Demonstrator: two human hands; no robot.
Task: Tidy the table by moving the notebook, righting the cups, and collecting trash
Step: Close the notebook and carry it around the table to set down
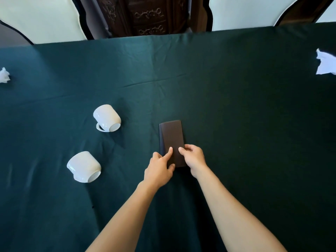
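A slim dark brown notebook (171, 137) lies flat on the dark green tablecloth (236, 115) near the middle. My left hand (159, 170) grips its near left corner, index finger on the cover and thumb at the near edge. My right hand (193, 158) pinches its near right edge. Two white cups lie on their sides to the left: one (107, 117) farther back, one (84, 166) closer to me. A crumpled white tissue (4, 75) sits at the far left edge, and another crumpled white paper (325, 63) at the far right.
Two cream-coloured chair backs (41, 17) (254, 11) stand beyond the table's far edge, with dark carved wooden furniture (149, 15) between them. The cloth has creases across its middle.
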